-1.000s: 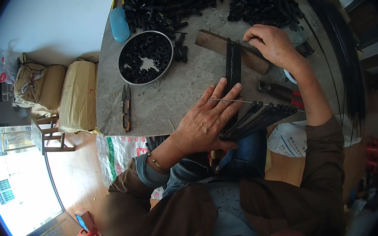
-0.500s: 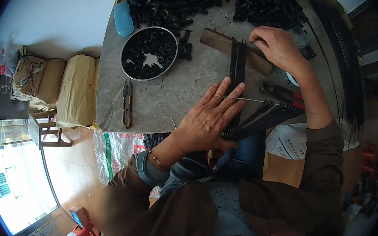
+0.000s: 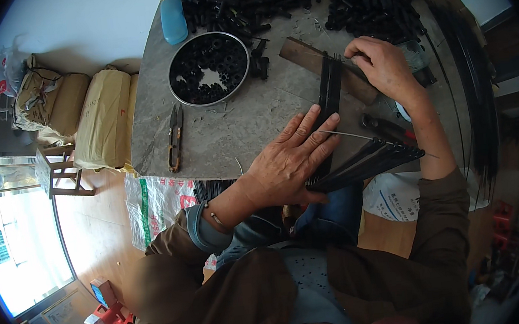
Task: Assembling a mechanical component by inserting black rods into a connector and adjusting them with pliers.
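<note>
My left hand (image 3: 287,156) lies flat with fingers apart on a bundle of narrow black strips (image 3: 329,86), pressing it to the table. The strips' lower part fans out to the right (image 3: 375,162) from beneath my palm. A thin metal rod (image 3: 357,134) runs from beside my left fingers across the fanned ends. At the bundle's far end, where fine wire-like tips stick out, my right hand (image 3: 381,68) is closed, thumb and forefinger pinched together. What they hold, if anything, is too small to make out. Under the bundle's far part lies a flat brownish bar (image 3: 306,57).
A round metal bowl (image 3: 172,89) holds small black rings. Scissors (image 3: 175,139) lie left of my hand, red-handled pliers (image 3: 381,126) to the right. Black tubular parts (image 3: 370,11) are heaped at the back; long black strips (image 3: 473,79) hang over the right edge.
The fanned strip ends have shifted slightly right and cover more of the pliers' red handle. The rod has moved a little right with them. Both hands keep nearly the same place; the view has shifted slightly.
</note>
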Action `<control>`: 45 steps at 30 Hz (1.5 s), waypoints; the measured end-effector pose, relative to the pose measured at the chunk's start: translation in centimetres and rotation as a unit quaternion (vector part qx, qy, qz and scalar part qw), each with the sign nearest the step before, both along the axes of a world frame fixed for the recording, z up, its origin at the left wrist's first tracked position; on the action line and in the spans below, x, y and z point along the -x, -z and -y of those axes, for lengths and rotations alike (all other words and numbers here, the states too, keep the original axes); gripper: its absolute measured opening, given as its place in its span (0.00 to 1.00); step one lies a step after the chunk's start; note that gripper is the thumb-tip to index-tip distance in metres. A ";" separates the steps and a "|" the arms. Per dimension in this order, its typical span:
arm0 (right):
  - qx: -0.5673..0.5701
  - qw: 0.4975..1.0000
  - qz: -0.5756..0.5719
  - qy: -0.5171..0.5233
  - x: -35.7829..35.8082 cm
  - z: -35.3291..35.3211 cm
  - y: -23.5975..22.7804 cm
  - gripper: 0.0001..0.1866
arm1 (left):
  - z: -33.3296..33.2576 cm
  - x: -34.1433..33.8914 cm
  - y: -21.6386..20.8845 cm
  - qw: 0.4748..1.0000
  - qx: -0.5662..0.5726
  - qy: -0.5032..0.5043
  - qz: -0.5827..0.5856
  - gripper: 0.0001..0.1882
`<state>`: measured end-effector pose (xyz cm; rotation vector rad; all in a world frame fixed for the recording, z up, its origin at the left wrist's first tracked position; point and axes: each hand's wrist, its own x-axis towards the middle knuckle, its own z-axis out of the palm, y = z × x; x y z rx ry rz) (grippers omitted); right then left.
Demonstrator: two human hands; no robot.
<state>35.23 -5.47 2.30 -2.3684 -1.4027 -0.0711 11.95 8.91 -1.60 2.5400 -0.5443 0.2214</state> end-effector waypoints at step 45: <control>-0.001 0.999 -0.038 0.009 0.4 -1.3 -0.4 0.11 | -0.2 0.4 -0.2 0.999 0.052 -0.005 0.004 0.56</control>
